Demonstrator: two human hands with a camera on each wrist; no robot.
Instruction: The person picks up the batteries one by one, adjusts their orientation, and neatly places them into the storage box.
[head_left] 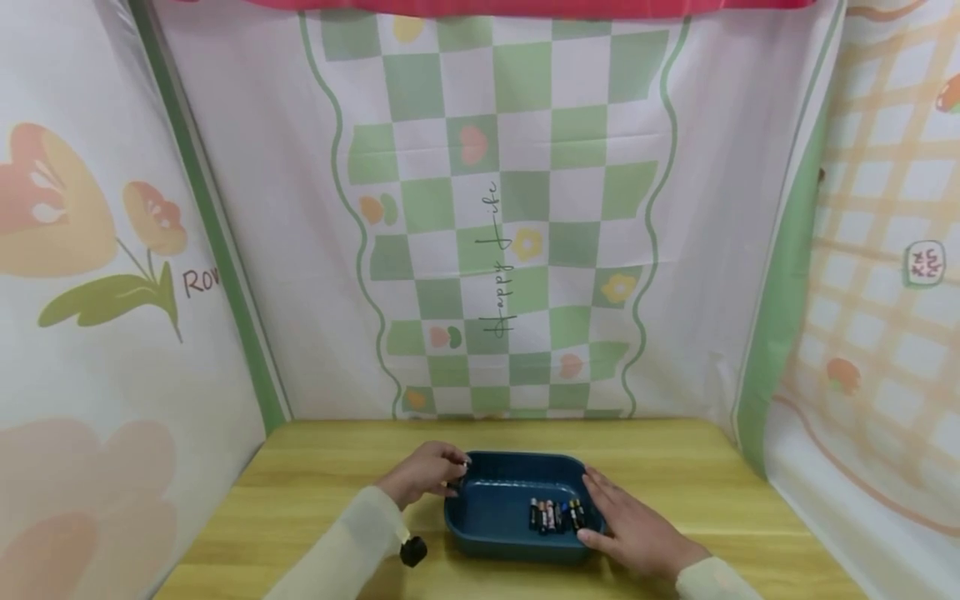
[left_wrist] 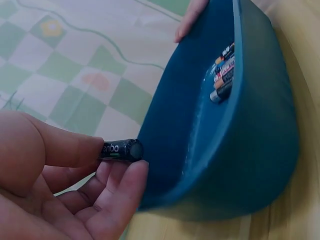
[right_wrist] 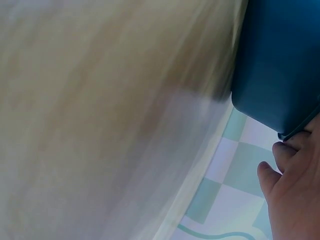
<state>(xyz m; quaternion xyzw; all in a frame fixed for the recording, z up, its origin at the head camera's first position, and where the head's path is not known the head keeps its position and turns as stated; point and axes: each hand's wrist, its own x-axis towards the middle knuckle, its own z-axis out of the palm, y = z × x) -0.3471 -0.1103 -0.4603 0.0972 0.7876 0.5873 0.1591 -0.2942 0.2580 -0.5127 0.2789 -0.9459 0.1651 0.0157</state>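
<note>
My left hand (head_left: 425,475) is at the left end of a dark blue rectangular tray (head_left: 491,550). Between thumb and fingers it pinches a small black battery (left_wrist: 121,150) with light lettering, held beside the tray's rim in the left wrist view. Inside the tray, toward its right end, several batteries (head_left: 550,515) with dark and coloured wrappers lie side by side. Across the tray's right end rests my right hand (head_left: 637,529), fingers extended along the rim and thumb at the near right corner. In the right wrist view its fingers (right_wrist: 285,155) touch the tray's edge.
The tray stands on a yellow wood-grain table (head_left: 337,467). Behind the table hangs a green-and-white checkered cloth (head_left: 525,75), with printed cloth walls on both sides. A small black object (head_left: 413,550) hangs at the left sleeve.
</note>
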